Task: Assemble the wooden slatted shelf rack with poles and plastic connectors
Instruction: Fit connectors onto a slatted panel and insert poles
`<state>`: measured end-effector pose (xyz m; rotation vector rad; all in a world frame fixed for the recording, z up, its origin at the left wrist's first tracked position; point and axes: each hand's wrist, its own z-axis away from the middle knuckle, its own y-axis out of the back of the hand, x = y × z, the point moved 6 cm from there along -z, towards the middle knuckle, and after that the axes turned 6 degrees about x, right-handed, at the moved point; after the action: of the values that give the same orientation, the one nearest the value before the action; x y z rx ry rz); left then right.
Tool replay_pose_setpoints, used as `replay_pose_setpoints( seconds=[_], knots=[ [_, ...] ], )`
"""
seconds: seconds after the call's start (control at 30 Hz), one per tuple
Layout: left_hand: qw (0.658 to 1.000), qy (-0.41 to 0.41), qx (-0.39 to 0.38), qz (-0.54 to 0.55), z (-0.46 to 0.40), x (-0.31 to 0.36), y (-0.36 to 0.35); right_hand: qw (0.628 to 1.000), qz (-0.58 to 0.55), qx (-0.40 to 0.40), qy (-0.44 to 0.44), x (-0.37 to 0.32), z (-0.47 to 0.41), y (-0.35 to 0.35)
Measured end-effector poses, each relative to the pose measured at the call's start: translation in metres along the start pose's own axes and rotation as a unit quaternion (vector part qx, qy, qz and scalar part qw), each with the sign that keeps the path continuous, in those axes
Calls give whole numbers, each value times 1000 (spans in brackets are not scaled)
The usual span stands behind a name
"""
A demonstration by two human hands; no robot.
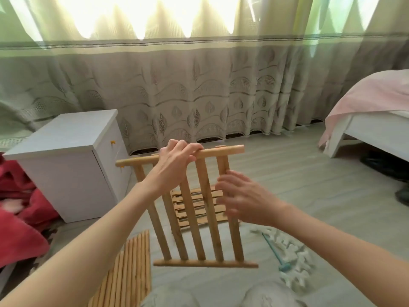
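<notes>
Left hand point(177, 160) curled over top rail of slatted panel point(205, 218), gripping it, holding it off floor point(287, 173). Right hand point(243, 200) blurred at panel's right edge, fingers spread; grip cannot be told. Beyond and below hands, more panels point(197, 202) stacked flat. Under left forearm, poles point(130, 273) in a row. Below right wrist, white connectors point(298, 260) and teal mallet point(274, 251). Left of hands, white cabinet point(73, 160); far right, bed point(371, 125); bare floor between.

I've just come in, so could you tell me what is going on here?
A person sitting on the floor holds up a wooden slatted panel. The left hand grips its top rail; the right hand, blurred, is at its right slat. Loose poles, more slatted panels and white plastic connectors lie on the floor.
</notes>
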<state>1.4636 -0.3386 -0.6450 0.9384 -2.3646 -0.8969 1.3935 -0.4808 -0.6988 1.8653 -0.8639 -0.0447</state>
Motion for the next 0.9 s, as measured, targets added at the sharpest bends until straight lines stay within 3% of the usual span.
replay_pose_setpoints(
  seconds=[0.07,0.1,0.2,0.27,0.4,0.43,0.7,0.9],
  knots=[
    [999,29,-1,17,6,1,1,975,-110,95,-170,19,11,15],
    [999,42,-3,26,8,2,2,938,-173,133,-270,30,20,21],
    [997,60,-18,47,8,15,-2,768,-367,165,-498,47,41,17],
    [997,54,-28,55,8,29,-8,682,-476,161,-532,45,42,9],
    [998,32,-56,23,13,49,-21,511,-629,245,-532,41,37,6],
    [997,37,-63,16,14,48,-23,484,-644,256,-534,42,37,5],
    [991,40,-128,-2,14,52,-56,356,-715,285,-530,46,53,-24],
    [987,1,-157,-38,27,68,-86,356,-726,267,-524,44,82,-46]
  ],
)
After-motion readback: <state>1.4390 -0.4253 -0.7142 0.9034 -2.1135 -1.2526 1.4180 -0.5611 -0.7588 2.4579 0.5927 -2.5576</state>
